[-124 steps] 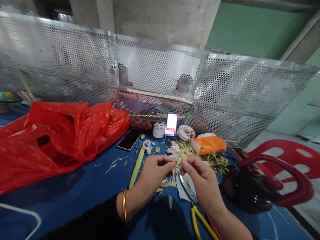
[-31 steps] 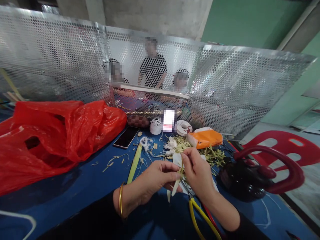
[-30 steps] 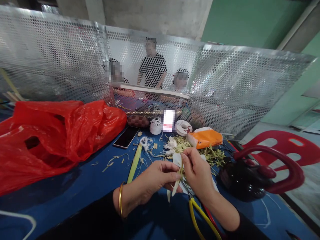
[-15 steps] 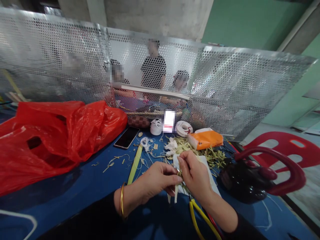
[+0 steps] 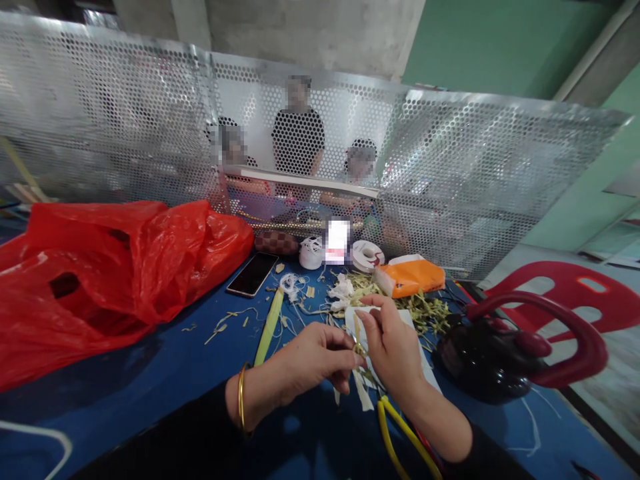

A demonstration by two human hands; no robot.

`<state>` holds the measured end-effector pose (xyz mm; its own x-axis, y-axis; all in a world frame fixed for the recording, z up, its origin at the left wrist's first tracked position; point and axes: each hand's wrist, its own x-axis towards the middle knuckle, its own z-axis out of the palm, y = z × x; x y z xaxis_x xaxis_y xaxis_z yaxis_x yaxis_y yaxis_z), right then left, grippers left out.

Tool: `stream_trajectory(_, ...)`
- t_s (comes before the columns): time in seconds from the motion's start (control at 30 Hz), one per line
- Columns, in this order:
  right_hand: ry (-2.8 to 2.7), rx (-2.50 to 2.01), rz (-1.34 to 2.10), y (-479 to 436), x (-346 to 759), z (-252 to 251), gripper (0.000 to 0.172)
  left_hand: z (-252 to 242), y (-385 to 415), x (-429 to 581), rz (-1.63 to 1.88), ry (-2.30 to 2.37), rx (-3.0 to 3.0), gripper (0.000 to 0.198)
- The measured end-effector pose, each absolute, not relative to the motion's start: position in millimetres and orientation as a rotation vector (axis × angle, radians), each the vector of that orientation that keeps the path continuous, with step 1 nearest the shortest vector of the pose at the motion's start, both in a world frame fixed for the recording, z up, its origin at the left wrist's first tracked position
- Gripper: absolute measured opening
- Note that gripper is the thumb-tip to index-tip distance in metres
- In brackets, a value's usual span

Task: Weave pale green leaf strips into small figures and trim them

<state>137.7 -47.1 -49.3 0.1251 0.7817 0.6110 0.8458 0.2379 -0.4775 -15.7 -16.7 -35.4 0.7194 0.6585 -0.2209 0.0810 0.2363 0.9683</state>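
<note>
My left hand is closed in a pinch on a small piece of pale green leaf strips, with the thumb across its near side. Cut strip ends hang below the fingers. Just to the right, my right hand has its thumb and forefinger at the upper end of a narrow leaf strip that rises from the piece. The fingertips partly hide the grip. Beneath my right hand are yellow-handled pliers and a white sheet of paper.
A red plastic bag lies left, beside a phone. Behind are white string, a tape roll, an orange packet and leaf scraps. A dark kettle stands right. People sit and stand beyond the perforated metal screen.
My right thumb and forefinger have shifted up slightly, and a narrow strip now shows upright below them. The hanging ends have swung right. My left hand stays nearly still.
</note>
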Motion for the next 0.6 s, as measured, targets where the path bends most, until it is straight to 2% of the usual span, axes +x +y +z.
stream_trajectory(0.13, -1.67, -1.492, -0.1, -44.4, 142.7, -47.1, 0.018, -32.5, -16.0, -15.3, 0.458, 0.725, 1.24, 0.028)
stream_trajectory(0.3, -1.749, -1.185, -0.301, -46.2, 156.4, -28.3, 0.017, -26.1, -10.5, -16.0, 0.702, 0.857, 1.047, 0.028)
stream_trajectory(0.47, -2.18, -0.925, -0.262, -54.4, 150.3, -20.8, 0.032, -18.0, -8.5, -20.0, 0.865, 0.855, 0.97, 0.026)
stream_trajectory(0.53, -2.159, -0.915, -0.319, -56.3, 142.8, -24.2, 0.027, -17.3, -8.9, -20.1, 0.867, 0.825, 0.951, 0.027)
stream_trajectory(0.6, -2.095, -0.906, -0.401, -57.2, 136.6, -27.9, 0.015, -18.4, -9.6, -19.3, 0.865, 0.794, 0.937, 0.026)
